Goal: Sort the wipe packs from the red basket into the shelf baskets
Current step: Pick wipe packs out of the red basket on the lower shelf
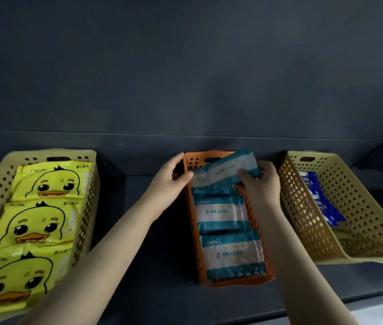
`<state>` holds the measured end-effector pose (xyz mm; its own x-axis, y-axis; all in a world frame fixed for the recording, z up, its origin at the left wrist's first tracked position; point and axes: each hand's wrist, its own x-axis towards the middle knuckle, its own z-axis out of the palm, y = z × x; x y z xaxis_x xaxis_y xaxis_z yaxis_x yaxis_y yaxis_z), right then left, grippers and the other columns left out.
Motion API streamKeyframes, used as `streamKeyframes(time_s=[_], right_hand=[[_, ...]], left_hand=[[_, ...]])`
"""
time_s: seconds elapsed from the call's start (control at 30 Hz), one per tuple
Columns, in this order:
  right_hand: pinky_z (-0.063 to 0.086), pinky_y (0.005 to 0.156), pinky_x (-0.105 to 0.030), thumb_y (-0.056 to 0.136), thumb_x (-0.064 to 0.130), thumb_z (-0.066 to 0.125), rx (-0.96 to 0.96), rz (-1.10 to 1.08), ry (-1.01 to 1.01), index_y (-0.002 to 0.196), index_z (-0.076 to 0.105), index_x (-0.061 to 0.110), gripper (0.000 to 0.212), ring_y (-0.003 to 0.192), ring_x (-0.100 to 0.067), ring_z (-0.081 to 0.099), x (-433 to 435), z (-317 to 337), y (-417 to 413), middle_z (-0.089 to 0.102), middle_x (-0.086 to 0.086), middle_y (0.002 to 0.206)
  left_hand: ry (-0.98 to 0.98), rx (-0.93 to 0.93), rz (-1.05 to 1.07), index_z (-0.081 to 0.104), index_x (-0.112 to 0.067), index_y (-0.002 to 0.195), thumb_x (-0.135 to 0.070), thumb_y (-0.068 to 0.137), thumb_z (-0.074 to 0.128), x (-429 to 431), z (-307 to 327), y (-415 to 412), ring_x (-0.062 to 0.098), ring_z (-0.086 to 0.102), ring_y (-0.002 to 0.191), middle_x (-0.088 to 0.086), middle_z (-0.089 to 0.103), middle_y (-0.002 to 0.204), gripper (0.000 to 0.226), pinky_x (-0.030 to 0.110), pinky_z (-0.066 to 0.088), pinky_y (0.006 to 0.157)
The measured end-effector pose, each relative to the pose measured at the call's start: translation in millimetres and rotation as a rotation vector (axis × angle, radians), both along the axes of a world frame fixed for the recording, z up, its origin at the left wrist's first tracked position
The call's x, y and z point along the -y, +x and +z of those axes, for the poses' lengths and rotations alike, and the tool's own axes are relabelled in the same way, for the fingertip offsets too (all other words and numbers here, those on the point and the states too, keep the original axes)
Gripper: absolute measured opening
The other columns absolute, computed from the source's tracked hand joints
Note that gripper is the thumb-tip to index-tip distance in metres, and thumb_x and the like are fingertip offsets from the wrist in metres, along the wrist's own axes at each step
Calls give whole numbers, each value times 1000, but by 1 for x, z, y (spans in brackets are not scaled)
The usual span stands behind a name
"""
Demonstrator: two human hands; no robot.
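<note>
1. Head view: the left hand (pixel 174 178) curls at the left end of the teal pack (pixel 229 168); its thumb is pressed on that end and its fingers are bent behind it.
2. The right hand (pixel 262 185) pinches the same pack's right end; thumb on top, fingers tucked beneath.
3. The pack hangs tilted between the two sets of fingertips, over the far end of the orange basket (pixel 189 214); whether it touches the rim cannot be told.
4. Just below the fingers, two more packs (pixel 221 215) lie flat in that basket, one behind the other.
5. Well left of the left fingers, a yellow basket (pixel 87 198) holds three duck packs (pixel 37 227).
6. Right of the right fingers, a beige basket (pixel 363 221) holds a blue pack (pixel 321 200); all three baskets stand on a dark shelf (pixel 153 254).
</note>
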<state>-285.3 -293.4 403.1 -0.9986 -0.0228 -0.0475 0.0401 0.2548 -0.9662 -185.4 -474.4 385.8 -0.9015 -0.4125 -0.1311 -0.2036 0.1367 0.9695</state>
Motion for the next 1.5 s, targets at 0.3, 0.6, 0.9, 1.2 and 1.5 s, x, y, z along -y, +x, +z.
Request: streamKeyframes(time_s=[0.3, 0.6, 0.9, 1.2, 1.5], right_hand=[[57, 82, -38, 83, 21, 73, -72, 136, 389, 118, 48, 22, 43, 98, -19, 63, 22, -35, -10, 57, -1, 116], [50, 92, -36, 90, 30, 64, -239, 372, 643, 117, 60, 17, 30, 108, -22, 57, 18, -44, -12, 56, -3, 122], [38, 79, -22, 94, 33, 57, -270, 407, 666, 131, 53, 18, 40, 106, -21, 59, 16, -33, -15, 60, -6, 125], [42, 99, -37, 95, 30, 53, -545, 344, 683, 139, 49, 18, 46, 125, -32, 50, -46, 17, 89, 62, -10, 129], [44, 96, -31, 95, 24, 57, -271, 239, 528, 137, 53, 15, 43, 123, -29, 55, -165, -41, 334, 60, -12, 132]], left_hand=[[76, 13, -37, 27, -40, 149, -32, 97, 56, -1, -19, 0, -4, 31, 127, -29, 33, 131, 60, 20, 26, 98], [84, 36, -34, 28, -41, 149, -35, 96, 56, -2, -19, 1, -1, 27, 140, -17, 32, 153, 60, 21, 23, 108], [-195, 136, -33, 27, -32, 151, -39, 96, 53, -7, -2, 6, 9, 30, 141, -8, 34, 154, 61, 23, 26, 108], [-558, 4, 88, 39, -26, 146, -29, 96, 56, -33, 33, 116, 13, 48, 130, -5, 47, 146, 53, 21, 35, 104], [-394, -85, 30, 49, -26, 139, -26, 98, 51, -125, -25, 328, 4, 50, 123, -14, 53, 137, 41, 28, 41, 104]])
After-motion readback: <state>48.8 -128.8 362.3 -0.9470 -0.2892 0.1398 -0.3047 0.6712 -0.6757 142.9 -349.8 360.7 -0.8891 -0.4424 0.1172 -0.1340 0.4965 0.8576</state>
